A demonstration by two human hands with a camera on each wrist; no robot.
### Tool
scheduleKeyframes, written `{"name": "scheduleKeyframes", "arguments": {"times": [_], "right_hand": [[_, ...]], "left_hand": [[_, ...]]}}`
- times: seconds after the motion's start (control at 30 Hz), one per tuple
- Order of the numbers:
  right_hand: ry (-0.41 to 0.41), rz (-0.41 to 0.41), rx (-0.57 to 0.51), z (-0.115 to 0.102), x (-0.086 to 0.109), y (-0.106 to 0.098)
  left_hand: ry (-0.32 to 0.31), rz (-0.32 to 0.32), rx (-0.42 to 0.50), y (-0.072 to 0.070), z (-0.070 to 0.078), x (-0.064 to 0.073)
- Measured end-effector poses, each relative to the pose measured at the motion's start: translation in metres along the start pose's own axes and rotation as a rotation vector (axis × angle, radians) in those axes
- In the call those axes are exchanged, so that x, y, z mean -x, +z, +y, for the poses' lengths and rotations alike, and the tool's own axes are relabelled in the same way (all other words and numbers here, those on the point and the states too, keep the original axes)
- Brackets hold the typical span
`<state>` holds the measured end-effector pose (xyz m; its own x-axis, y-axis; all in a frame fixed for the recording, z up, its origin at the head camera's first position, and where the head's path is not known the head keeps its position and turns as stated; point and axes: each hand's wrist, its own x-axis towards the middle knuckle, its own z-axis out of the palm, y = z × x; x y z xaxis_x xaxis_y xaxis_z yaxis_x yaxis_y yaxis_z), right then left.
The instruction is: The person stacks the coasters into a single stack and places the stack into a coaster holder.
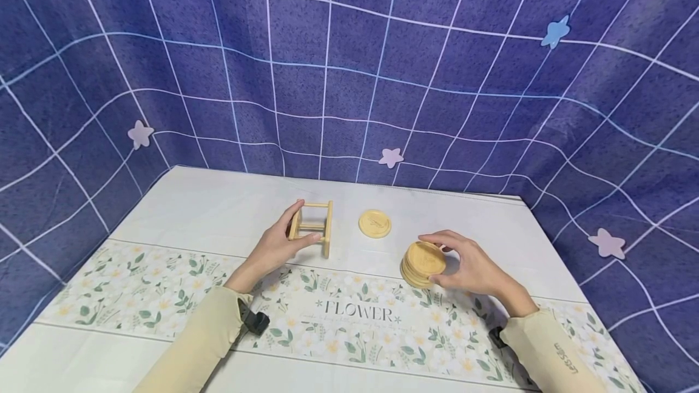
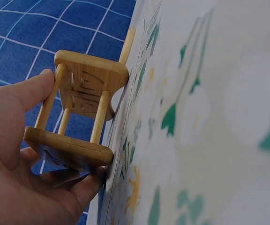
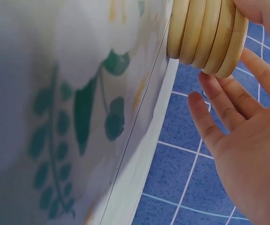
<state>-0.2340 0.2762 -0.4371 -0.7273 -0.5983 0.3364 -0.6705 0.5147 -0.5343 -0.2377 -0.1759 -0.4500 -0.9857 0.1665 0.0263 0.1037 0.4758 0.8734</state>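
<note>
My left hand (image 1: 273, 251) grips a small wooden coaster rack (image 1: 327, 229) by its left side. In the left wrist view the rack (image 2: 90, 77) shows two carved side panels joined by round rods. The thumb lies along one rod and the other fingers go behind the nearer panel. My right hand (image 1: 474, 264) pinches the edge of the top disc in a stack of round wooden coasters (image 1: 425, 262). Several coasters (image 3: 212, 30) lie one on another in the right wrist view, slightly out of line. A single coaster (image 1: 374, 224) lies flat between the two hands.
A white table cover (image 1: 218, 199) with a floral band lettered "FLOWER" (image 1: 357, 311) lies under everything. Behind and at both sides hangs a blue grid-patterned curtain (image 1: 349, 90) with star shapes.
</note>
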Motion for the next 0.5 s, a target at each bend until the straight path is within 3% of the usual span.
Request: {"name": "scheduleKeyframes", "arguments": {"times": [0.5], "right_hand": [[-0.011,-0.014,-0.001,0.001,0.0014,-0.0002]], "left_hand": [[-0.002,0.007,-0.019,0.0003,0.0,-0.0003]]}}
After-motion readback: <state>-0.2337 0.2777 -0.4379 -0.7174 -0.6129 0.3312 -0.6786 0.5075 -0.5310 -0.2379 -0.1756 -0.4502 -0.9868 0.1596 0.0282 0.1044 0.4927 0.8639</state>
